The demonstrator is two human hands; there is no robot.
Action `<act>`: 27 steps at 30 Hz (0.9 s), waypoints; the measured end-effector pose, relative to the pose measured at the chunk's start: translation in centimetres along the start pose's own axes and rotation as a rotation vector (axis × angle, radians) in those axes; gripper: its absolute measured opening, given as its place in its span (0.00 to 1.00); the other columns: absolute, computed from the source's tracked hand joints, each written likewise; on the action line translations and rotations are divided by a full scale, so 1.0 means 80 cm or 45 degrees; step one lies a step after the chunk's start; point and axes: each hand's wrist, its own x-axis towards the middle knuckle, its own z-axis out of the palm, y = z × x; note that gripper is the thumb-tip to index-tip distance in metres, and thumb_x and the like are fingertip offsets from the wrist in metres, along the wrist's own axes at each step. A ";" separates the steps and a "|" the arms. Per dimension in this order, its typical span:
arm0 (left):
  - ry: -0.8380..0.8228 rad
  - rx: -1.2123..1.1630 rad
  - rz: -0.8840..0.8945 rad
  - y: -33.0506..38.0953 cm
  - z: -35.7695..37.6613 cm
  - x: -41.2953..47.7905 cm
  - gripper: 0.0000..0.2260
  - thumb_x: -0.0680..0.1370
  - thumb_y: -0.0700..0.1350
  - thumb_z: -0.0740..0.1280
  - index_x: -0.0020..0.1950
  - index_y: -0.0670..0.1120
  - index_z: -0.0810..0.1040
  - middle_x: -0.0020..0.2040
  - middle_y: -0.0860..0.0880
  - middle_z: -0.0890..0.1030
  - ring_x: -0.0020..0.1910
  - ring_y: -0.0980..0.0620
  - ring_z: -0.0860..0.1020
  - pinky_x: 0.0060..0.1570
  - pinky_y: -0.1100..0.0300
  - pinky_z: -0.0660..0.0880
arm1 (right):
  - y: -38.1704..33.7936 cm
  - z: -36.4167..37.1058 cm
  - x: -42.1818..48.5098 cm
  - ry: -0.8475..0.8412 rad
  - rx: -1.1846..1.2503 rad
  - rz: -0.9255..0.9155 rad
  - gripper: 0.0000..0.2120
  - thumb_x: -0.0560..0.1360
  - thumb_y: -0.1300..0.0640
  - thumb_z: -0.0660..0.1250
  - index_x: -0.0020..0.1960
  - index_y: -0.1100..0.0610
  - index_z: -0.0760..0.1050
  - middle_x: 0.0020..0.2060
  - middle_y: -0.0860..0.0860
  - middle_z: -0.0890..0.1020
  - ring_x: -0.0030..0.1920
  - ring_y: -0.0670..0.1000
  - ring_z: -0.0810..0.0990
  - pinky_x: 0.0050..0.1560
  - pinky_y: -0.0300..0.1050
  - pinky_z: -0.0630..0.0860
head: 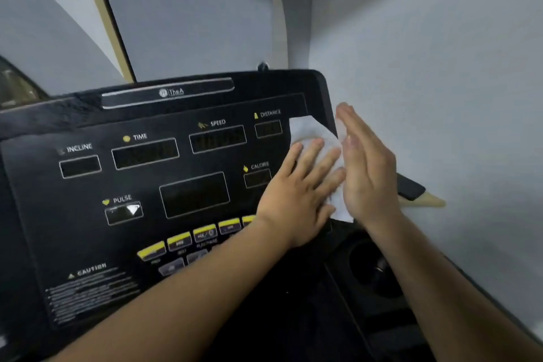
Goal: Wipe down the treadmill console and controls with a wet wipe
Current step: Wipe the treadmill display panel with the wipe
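While both hands, the left hand (296, 194) and right hand (367, 167), press flat with straight fingers on the wet wipe (311, 132) at the console (88, 244) right edge, the yellow buttons (179, 239) and displays seemingly remain unwiped.

Pale grey wall (440, 53) fills the right side, plain. A second wall (191, 9) stands behind and meets it at a lighter vertical band (279, 15) in the corner. Beige strip (101, 9) runs aslant up the left, with a thin dark line (111, 9) along its right edge. Far left edge: dark glossy shape (14, 88), too blurred to identify. Small dark knob (263, 66) pokes above the top of the console (141, 185). Low against the right wall, a beige wedge (427, 201).
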 end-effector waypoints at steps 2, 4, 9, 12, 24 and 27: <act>-0.014 -0.025 0.046 0.011 0.014 -0.025 0.29 0.83 0.60 0.45 0.80 0.50 0.41 0.80 0.44 0.39 0.77 0.39 0.35 0.74 0.40 0.39 | 0.002 -0.016 -0.014 -0.031 -0.131 -0.053 0.21 0.82 0.58 0.52 0.70 0.67 0.68 0.69 0.58 0.71 0.73 0.51 0.66 0.72 0.44 0.63; 0.027 -0.042 0.053 0.017 0.021 -0.038 0.29 0.83 0.59 0.45 0.80 0.49 0.43 0.80 0.44 0.41 0.78 0.39 0.37 0.75 0.40 0.40 | 0.007 -0.018 -0.039 -0.198 -0.263 -0.106 0.22 0.82 0.56 0.52 0.72 0.65 0.66 0.72 0.57 0.69 0.75 0.51 0.63 0.73 0.46 0.62; 0.035 -0.104 0.027 0.028 0.022 -0.055 0.29 0.83 0.55 0.48 0.80 0.42 0.47 0.80 0.41 0.48 0.79 0.39 0.42 0.76 0.41 0.45 | 0.027 0.004 -0.108 -0.549 -0.412 0.085 0.26 0.82 0.47 0.49 0.76 0.59 0.61 0.78 0.50 0.58 0.78 0.45 0.49 0.76 0.48 0.57; 0.031 -0.122 0.063 0.025 0.025 -0.075 0.28 0.83 0.57 0.48 0.80 0.44 0.54 0.80 0.41 0.53 0.79 0.38 0.45 0.75 0.39 0.50 | 0.017 0.004 -0.091 -0.529 -0.477 0.084 0.27 0.82 0.45 0.47 0.77 0.56 0.60 0.78 0.49 0.56 0.78 0.45 0.47 0.76 0.40 0.52; 0.328 -0.183 -0.620 -0.078 -0.012 -0.134 0.19 0.81 0.52 0.59 0.70 0.47 0.75 0.75 0.39 0.66 0.76 0.34 0.59 0.73 0.39 0.57 | -0.044 0.048 -0.081 -0.497 -0.403 -0.175 0.21 0.81 0.52 0.57 0.70 0.60 0.71 0.70 0.53 0.72 0.73 0.50 0.65 0.70 0.53 0.67; 0.256 -0.158 -0.598 -0.059 -0.007 -0.149 0.21 0.79 0.52 0.59 0.71 0.48 0.74 0.75 0.40 0.67 0.75 0.35 0.61 0.72 0.40 0.59 | -0.063 0.075 -0.099 -0.591 -0.276 -0.242 0.20 0.81 0.54 0.57 0.69 0.62 0.72 0.68 0.55 0.74 0.71 0.50 0.69 0.68 0.50 0.69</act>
